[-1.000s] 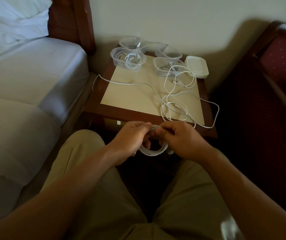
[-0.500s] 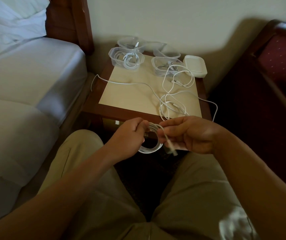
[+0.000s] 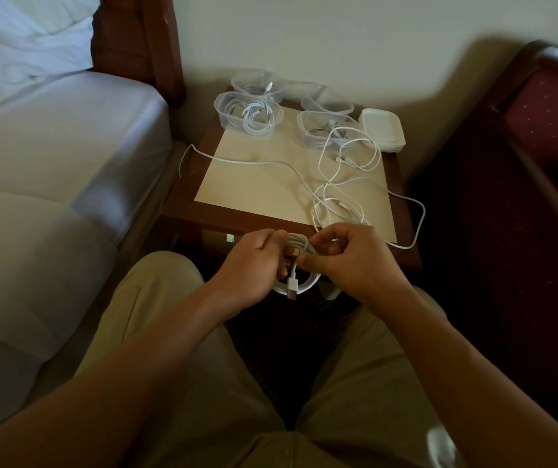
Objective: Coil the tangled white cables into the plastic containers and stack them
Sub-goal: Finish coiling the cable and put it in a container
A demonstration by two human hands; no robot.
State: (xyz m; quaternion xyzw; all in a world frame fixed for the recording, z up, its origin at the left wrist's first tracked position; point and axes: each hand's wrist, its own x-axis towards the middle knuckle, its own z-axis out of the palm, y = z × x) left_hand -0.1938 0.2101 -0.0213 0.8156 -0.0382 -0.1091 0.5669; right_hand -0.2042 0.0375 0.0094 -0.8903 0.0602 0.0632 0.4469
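Just in front of the small table's near edge, my left hand point(image 3: 254, 265) and my right hand point(image 3: 355, 261) both pinch a coiled white cable point(image 3: 299, 285); its plug end hangs down between them. Loose tangled white cables point(image 3: 335, 197) lie across the table's right half, and one strand runs off the left edge. At the back stand several clear plastic containers: one point(image 3: 223, 104) holds a coiled cable, another point(image 3: 304, 121) holds cable ends, and two further back point(image 3: 240, 81) point(image 3: 345, 108).
A stack of white lids point(image 3: 384, 130) sits at the table's back right corner. The wooden table point(image 3: 270, 228) has a cream top. A bed point(image 3: 51, 157) lies to the left, a dark red upholstered chair point(image 3: 547, 106) to the right. My knees are below the hands.
My right hand has come back in against the coil, and the cable's plug end now hangs down between the two hands.
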